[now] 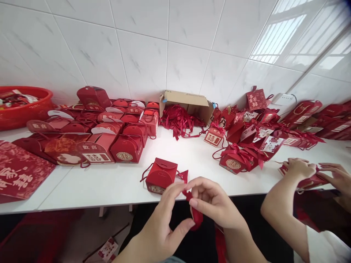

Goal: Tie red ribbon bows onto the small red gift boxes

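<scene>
Just off the table's front edge, my left hand (167,219) and my right hand (211,201) work together on a red ribbon (196,218). The right thumb and fingers pinch the ribbon, which hangs in a loop. My left fingertips and thumb close on its other side, and a ribbon end sticks up above the fingers. Right behind my left hand stands a small red gift box (161,174) with a slotted folded top and a dark red cord at its sides. Part of its front is hidden by my left hand.
Rows of red gift boxes (126,148) fill the left, beside a red basin (26,109) of wrapped items. A cardboard box (186,98) spills red ribbons at the wall. Ribboned boxes (233,160) cluster right. A co-worker's hands (301,168) handle a red box at far right.
</scene>
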A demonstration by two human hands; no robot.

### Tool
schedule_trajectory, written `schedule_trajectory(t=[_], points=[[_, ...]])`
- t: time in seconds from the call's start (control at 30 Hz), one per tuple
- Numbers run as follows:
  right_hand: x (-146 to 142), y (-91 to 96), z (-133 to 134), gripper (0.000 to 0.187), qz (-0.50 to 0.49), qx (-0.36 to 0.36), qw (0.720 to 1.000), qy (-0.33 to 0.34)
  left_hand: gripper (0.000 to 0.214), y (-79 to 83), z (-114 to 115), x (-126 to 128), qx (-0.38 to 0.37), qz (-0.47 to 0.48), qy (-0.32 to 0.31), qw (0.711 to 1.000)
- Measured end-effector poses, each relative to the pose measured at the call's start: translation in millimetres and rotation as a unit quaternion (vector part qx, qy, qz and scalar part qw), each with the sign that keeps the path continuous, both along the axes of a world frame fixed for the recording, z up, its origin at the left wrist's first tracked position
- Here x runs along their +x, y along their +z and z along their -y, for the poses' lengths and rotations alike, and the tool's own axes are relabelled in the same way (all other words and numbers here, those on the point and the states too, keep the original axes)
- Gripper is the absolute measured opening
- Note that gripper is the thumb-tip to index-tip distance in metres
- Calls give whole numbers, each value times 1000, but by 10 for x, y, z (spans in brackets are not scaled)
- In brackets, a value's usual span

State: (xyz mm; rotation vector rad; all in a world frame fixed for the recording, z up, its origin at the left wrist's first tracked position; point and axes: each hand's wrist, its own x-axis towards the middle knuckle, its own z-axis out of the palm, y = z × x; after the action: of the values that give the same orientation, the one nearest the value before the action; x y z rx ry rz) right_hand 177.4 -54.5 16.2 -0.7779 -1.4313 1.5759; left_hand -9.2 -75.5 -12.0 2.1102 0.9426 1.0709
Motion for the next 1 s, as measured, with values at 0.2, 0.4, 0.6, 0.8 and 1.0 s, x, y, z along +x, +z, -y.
schedule_trajectory(t=[0.2, 0.4, 0.6, 0.8, 1.0], points=[[74, -228, 130, 29, -109, -104, 988, -26, 15, -89, 59, -31, -269, 84, -90, 955], [90, -430, 286, 28, 31, -127, 988, 87, 23, -50, 27, -135, -295, 132, 20, 946], [-4, -426, 400, 33, 153, 46, 978, -131, 25, -35, 4, -93, -304, 162, 125, 930], [-410, -702, 405, 37, -67, -95, 993, -22, 29, -96, 73, 21, -344, 136, 45, 928], [-478, -917, 331, 17, -347, -257, 890, -146, 31, -184, 66, 56, -357, 108, 22, 928]])
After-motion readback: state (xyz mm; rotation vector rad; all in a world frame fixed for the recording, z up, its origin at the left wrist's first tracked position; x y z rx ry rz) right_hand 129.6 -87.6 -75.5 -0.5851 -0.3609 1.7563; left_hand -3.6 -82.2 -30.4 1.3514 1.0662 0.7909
